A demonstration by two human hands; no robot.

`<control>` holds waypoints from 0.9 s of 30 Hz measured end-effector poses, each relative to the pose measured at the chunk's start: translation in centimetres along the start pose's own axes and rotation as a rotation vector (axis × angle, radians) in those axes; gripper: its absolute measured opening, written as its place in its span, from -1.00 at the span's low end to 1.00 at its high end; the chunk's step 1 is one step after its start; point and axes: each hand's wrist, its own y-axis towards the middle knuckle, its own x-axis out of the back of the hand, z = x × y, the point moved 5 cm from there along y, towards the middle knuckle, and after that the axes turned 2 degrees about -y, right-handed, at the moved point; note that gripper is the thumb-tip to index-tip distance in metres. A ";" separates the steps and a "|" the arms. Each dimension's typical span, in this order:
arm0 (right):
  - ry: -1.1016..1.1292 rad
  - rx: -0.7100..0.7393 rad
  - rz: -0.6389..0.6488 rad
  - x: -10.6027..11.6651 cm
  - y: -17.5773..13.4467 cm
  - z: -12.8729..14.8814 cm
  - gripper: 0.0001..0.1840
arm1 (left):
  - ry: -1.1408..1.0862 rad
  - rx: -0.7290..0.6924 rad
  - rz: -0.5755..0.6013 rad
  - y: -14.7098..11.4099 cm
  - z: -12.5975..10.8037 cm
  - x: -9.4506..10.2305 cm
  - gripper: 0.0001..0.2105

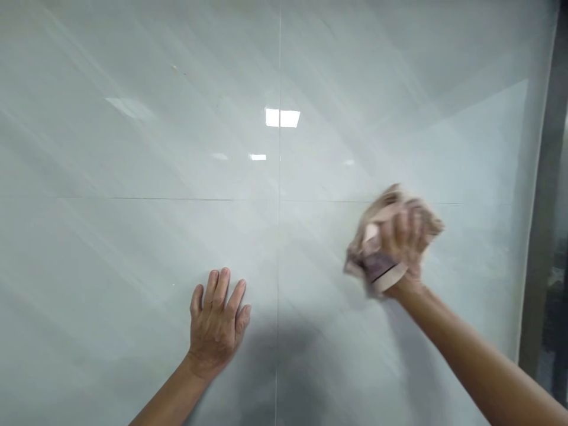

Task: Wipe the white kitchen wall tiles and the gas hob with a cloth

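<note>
Glossy pale tiles point(146, 248) fill most of the view, with thin joint lines running across and down. My left hand point(217, 325) lies flat against the tiles, left of the vertical joint, its fingers spread and holding nothing. On the right, my right hand point(406, 239) grips a bunched cloth point(377, 260) in beige and brownish purple, pressed to the tiles just below the horizontal joint. The hand and cloth are somewhat blurred. Part of the cloth is hidden behind the fingers.
A dark vertical frame edge point(536, 236) bounds the tiles on the right. Ceiling lights reflect in the upper tiles, and a soft shadow falls at the bottom middle. A few tiny specks show at upper left.
</note>
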 end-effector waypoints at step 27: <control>-0.231 -0.431 0.172 -2.3 20.6 -23.7 0.00 | -0.111 0.183 0.008 -0.7 2.1 -0.8 -0.26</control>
